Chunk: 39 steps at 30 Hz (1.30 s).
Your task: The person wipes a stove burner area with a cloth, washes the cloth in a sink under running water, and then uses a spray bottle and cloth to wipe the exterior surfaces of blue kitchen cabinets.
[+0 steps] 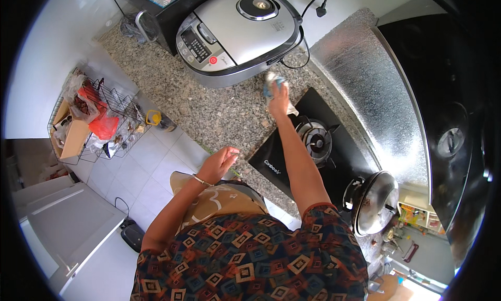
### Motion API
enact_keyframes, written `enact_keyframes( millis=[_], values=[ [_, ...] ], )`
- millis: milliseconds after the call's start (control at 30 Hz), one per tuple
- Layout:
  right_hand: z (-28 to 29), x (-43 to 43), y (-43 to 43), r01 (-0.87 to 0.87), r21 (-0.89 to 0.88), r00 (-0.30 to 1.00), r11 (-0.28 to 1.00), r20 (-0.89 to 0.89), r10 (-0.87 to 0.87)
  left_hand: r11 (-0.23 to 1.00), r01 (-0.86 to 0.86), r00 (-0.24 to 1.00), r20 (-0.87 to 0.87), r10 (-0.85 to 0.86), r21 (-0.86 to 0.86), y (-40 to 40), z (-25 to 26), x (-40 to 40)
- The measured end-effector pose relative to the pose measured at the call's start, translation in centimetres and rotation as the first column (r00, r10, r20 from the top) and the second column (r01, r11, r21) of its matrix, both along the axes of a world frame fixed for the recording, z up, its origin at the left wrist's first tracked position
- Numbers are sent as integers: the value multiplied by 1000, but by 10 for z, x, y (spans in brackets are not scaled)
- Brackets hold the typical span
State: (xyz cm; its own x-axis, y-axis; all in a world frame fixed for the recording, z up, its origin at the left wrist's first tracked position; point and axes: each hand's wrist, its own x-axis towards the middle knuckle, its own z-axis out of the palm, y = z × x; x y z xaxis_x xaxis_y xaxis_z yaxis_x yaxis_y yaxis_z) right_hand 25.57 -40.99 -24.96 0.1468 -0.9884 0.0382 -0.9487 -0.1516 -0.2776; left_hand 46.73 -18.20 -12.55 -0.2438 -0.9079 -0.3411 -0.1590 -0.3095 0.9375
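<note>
A blue and white cloth [274, 83] lies under my right hand [279, 101], which presses it on the speckled granite countertop [203, 113]. The cloth is slightly blurred; it sits between the silver rice cooker [242, 31] and the upper corner of the black glass gas hob [270, 152]. My left hand [221, 164], with a bangle at the wrist, hovers near the counter's front edge, its fingers curled. Whether it holds something small between thumb and finger I cannot tell.
A gas burner [316, 142] sits under my right forearm. Farther right stands a lidded pan [375, 203] on the hob. A wire rack [125, 109] with bags and a cardboard box is at the left, beside a yellow-capped bottle [166, 124]. A power cord loops behind the cooker.
</note>
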Motion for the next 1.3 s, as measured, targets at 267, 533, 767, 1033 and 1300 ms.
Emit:
enact_keyframes(
  millis=[267, 533, 767, 1033, 1300],
  values=[
    [16, 63, 75, -316, -38, 900, 948, 305, 312, 993, 55, 996, 77, -47, -105, -3, -25, 36],
    [4, 164, 80, -52, -225, 985, 973, 147, 87, 993, 10, 996, 85, -21, 121, 16, -35, 76],
    [-3, 216, 79, -96, -98, 964, 991, 240, 117, 972, 69, 993, 74, -88, 224, 21, -32, 84],
    [26, 107, 163, -511, -5, 833, 860, 246, 496, 971, 141, 990, -52, -133, 195, 4, -44, 87],
    [33, -16, 45, -38, -153, 975, 988, 212, 70, 804, 386, 916, -287, -279, 452, -2, -108, 99]
  ],
)
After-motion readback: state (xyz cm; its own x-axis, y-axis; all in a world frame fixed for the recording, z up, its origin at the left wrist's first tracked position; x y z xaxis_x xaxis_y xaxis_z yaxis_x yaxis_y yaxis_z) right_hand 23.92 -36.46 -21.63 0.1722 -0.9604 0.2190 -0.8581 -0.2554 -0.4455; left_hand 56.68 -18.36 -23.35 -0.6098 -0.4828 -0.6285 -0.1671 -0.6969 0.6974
